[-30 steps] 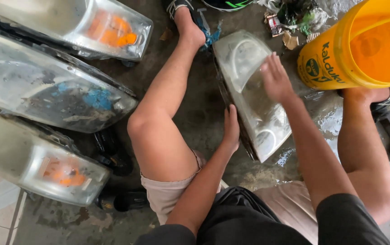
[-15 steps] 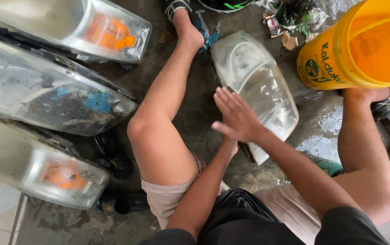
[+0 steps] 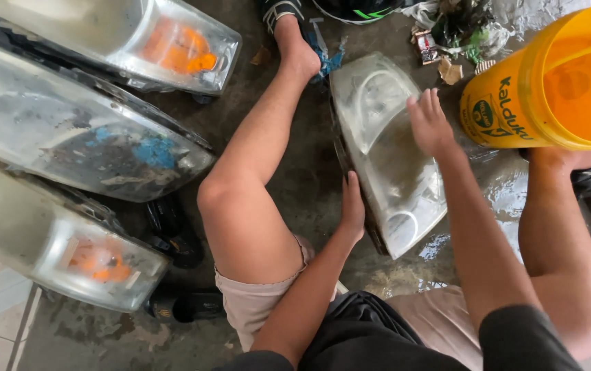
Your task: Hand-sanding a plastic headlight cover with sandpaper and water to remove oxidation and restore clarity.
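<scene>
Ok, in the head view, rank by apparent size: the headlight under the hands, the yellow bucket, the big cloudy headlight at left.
1. Big cloudy headlight at left, though cut off by the frame.
2 and 3. Headlight under the hands and yellow bucket look alike; the bucket is cropped, so no ranking.

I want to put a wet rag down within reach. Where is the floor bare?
Bare wet concrete lies between the left leg and the headlight that both hands steady, and near the bucket. Crowded: three headlights at left, litter above.
</scene>
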